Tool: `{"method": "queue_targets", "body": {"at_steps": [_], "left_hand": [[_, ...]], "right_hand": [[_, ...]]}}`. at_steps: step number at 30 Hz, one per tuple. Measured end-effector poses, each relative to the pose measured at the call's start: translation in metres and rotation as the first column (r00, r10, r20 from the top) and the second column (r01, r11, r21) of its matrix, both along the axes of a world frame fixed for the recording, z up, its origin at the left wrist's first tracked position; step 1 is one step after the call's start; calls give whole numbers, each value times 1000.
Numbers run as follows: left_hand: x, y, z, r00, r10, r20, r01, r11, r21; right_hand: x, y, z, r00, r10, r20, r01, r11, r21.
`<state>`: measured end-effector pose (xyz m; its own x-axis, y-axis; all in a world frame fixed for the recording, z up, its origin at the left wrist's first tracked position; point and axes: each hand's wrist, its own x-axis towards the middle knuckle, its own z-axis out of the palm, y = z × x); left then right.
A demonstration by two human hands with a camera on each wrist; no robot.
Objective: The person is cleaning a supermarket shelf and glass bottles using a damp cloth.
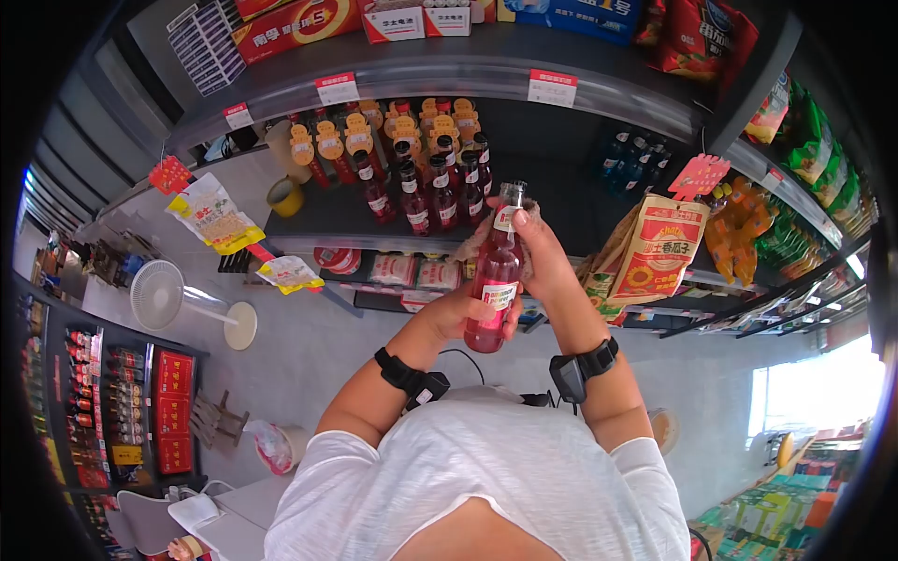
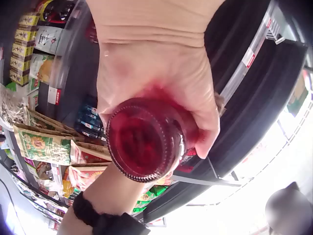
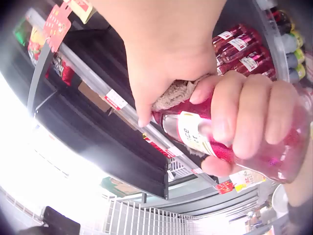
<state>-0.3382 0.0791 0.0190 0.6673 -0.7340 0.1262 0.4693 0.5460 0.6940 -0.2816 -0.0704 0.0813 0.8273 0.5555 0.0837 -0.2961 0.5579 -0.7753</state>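
My left hand [image 1: 456, 313] grips the lower body of a red glass drink bottle [image 1: 499, 260] with a white label, held tilted in front of my chest. In the left wrist view the bottle's ribbed base [image 2: 139, 142] faces the camera. My right hand [image 1: 544, 254] is at the neck, its thumb along the side near the cap. A brownish-grey cloth [image 3: 173, 95] is bunched in that hand against the bottle. Behind the bottle, the right fingers are mostly hidden. On the shelf close beyond stand several matching red bottles [image 1: 413, 198].
Red bottles with orange neck tags [image 1: 329, 140] stand further back on the dark shelf [image 1: 552, 220]. Blue bottles [image 1: 636, 159] and brown paper seed packs [image 1: 659, 248] are to the right. A yellow cup [image 1: 285, 196] and hanging snack bags [image 1: 215, 213] are left. A white fan [image 1: 157, 294] stands on the floor.
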Motion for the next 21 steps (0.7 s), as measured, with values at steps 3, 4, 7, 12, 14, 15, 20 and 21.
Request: {"method": "queue_targets", "body": {"at_steps": [3, 4, 7, 12, 14, 15, 20, 21], "left_hand": [[3, 11, -4, 992, 108, 58, -116, 981, 157], [5, 12, -6, 986, 142, 93, -158, 966, 203], [3, 13, -4, 942, 309, 130, -331, 920, 210], [9, 20, -14, 880, 438, 181, -467, 868, 168], [13, 20, -12, 885, 438, 160, -463, 866, 187], [12, 20, -11, 894, 431, 121, -446, 879, 167], [10, 24, -13, 905, 422, -50, -413, 902, 126], [11, 24, -16, 901, 431, -53, -424, 899, 109]], "right_hand": [[-12, 10, -7, 985, -173, 27, 175, 973, -148], [-16, 14, -10, 972, -230, 53, 235, 955, -182], [-31, 27, -17, 849, -331, 412, 458, 850, -260], [-41, 26, -22, 624, -180, 760, 610, 720, -331], [-44, 23, -17, 458, -60, 887, 689, 654, -311], [-45, 22, -15, 368, 9, 930, 725, 623, -293], [-58, 21, -3, 164, 275, 947, 750, 589, -301], [-60, 21, -5, 156, 261, 953, 748, 599, -287]]}}
